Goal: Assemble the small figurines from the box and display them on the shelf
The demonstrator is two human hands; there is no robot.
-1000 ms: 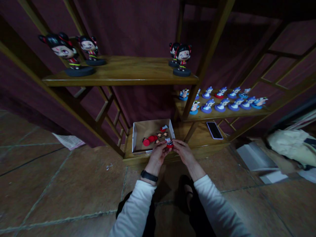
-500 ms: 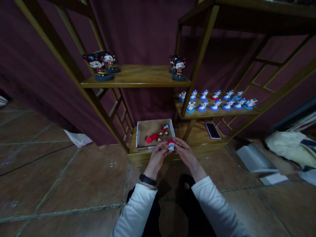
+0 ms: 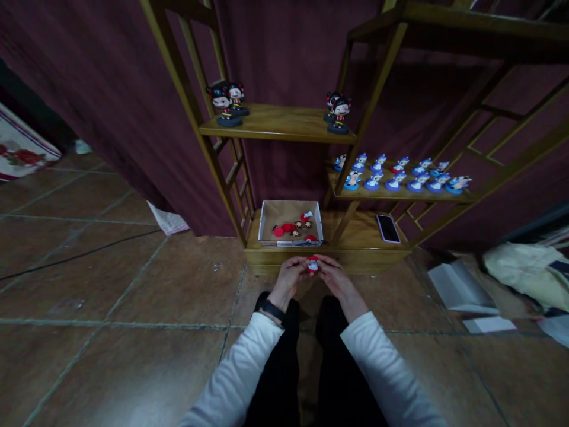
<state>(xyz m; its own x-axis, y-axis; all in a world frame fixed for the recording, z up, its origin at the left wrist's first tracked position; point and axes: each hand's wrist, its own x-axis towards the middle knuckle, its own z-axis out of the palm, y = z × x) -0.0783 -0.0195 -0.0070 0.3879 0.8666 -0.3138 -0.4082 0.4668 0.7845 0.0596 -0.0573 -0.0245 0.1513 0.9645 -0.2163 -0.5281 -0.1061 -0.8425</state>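
Between my two hands, just in front of the cabinet's lower edge, is a small red-and-white figurine part. My left hand pinches it from one side, and the fingers of my right hand close on the other side. It is too small to make out its exact shape. Just beyond the hands, a shallow cardboard box sits on the low shelf. Inside it lie a red round piece, several small dark-haired figurine heads and a red piece with white on top.
Dark-haired figurines stand at both ends of the middle shelf. Several blue-and-white figurines fill the right shelf. A phone lies at the lower right. White cartons and a pale bag are on the floor.
My hands have drawn back from the box's front edge, still holding the red-and-white part. Another red piece now shows in the box's front right corner. The view has shifted.
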